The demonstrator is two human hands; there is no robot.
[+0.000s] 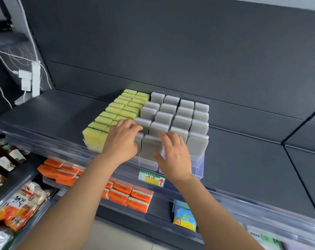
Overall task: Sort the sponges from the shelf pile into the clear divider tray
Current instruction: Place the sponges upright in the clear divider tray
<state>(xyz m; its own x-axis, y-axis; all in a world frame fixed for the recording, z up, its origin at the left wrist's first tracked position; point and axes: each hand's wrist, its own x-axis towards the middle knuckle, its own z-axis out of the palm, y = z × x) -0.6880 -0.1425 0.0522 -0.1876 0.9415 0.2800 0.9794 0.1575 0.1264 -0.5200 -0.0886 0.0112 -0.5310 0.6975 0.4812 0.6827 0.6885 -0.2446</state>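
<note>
You're seating front grey sponge [150, 147] upright in clear divider tray [198, 166] at shelf [243, 150] edge. Right hand [174, 156] fingers spreading wide, pressing its face. Left hand [122, 139] fingers draping over neighbouring lane's tops; pinching or not, can't tell. Yellow sponges [115, 112] filling left lanes, keeping colours apart.

The yellow sponges [115, 110] along the left side of the divider tray [198, 167] carry a thin green layer; the grey sponges [182, 112] filling the rest are plain. The tray is clear, the shelf [243, 150] dark grey, and the label [152, 178] on its front edge green and white with a yellow panel and red arrow.
</note>
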